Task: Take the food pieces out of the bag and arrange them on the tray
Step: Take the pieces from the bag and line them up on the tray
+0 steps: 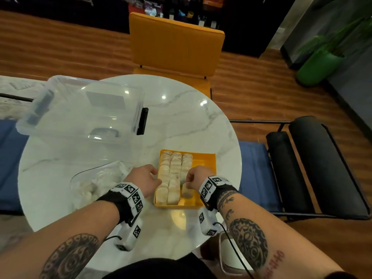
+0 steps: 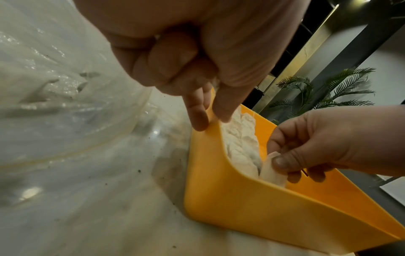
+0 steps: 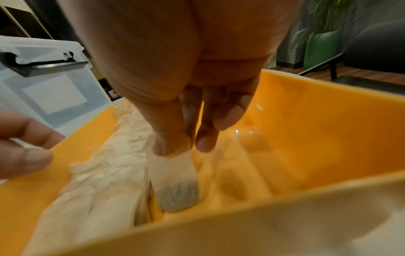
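Observation:
A yellow tray (image 1: 205,160) sits on the near right of the round marble table (image 1: 181,121). Pale food pieces (image 1: 173,170) lie in it in three rows; the right part is bare. My left hand (image 1: 158,181) pinches the tray's left wall (image 2: 241,204) between thumb and forefinger (image 2: 197,117). My right hand (image 1: 187,183) pinches one food piece (image 3: 175,180) by its top end, its lower end down at the near end of the third row. A clear plastic bag (image 1: 100,180) with more pale pieces lies left of the tray.
A clear lidded storage box (image 1: 80,109) with black latches stands at the table's back left. An orange chair (image 1: 177,45) is behind the table, and a black padded bench (image 1: 314,168) is to the right. A green planter (image 1: 318,67) stands far right.

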